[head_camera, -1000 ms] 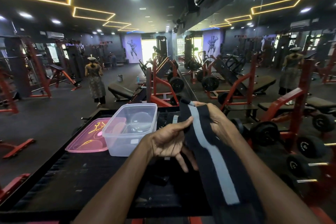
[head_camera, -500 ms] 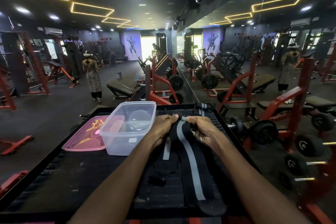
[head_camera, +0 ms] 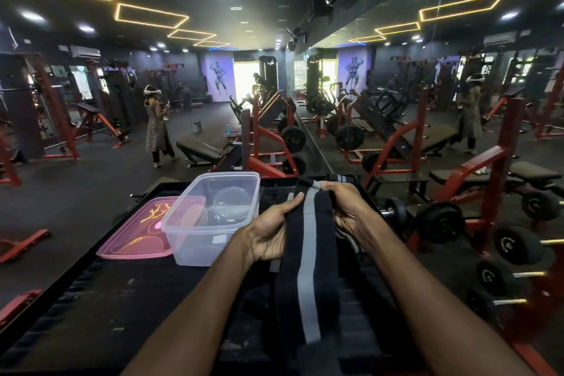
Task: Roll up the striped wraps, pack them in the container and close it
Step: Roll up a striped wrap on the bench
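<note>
Over the middle of the black table (head_camera: pixel 128 299), both hands hold one black wrap with a grey stripe (head_camera: pixel 306 268) near its far end. The left hand (head_camera: pixel 270 233) grips the left edge, thumb on top and fingers curled under. The right hand (head_camera: pixel 348 210) pinches the right edge and the far tip. The rest of the wrap lies flat toward the camera. Just left of the hands stands the clear plastic container (head_camera: pixel 213 217), open. Its pink lid (head_camera: pixel 137 230) lies flat beside it, touching. A second wrap (head_camera: pixel 343 178) lies at the far edge of the table.

Black wrap (head_camera: pixel 308 268) with grey stripe, clear container (head_camera: pixel 213 217), pink lid (head_camera: pixel 137 232)
</note>
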Available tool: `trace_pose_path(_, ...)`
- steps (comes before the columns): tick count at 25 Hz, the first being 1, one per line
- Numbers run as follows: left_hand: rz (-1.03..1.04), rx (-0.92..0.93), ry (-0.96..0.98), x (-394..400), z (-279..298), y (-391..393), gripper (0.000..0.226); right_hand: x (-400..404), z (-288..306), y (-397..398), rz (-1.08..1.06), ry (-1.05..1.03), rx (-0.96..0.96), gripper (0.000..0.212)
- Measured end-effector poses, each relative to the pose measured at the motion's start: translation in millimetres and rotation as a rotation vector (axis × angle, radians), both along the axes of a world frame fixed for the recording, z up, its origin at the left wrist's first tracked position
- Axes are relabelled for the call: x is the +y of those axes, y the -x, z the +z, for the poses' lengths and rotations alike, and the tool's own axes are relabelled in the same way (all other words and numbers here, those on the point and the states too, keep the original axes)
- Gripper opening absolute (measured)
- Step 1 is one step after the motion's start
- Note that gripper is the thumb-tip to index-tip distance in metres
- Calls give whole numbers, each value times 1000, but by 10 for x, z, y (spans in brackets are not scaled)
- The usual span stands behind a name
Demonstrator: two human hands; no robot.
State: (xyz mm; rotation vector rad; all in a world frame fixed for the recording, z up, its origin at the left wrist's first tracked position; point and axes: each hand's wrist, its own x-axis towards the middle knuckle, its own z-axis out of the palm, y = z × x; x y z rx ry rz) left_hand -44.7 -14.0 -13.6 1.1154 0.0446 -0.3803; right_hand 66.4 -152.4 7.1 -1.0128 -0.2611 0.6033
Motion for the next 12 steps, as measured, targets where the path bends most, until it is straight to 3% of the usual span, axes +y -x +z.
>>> trace_pose_path(3, -73, -29, -44, 46, -101, 4, 64, 49, -88, -42, 28, -24, 46, 31)
trace_pose_path(7, -67, 37, -179, 51, -193, 131, 60, 49, -294, 92, 5, 38, 31, 28)
trace_pose_path(9, 76, 55, -229, -20, -205, 152, 54, 63, -416, 136, -53, 97, 9, 22)
trace_pose_path(12, 303, -25, -126, -67, -229, 54, 48, 80, -564, 196, -65, 163, -23, 14)
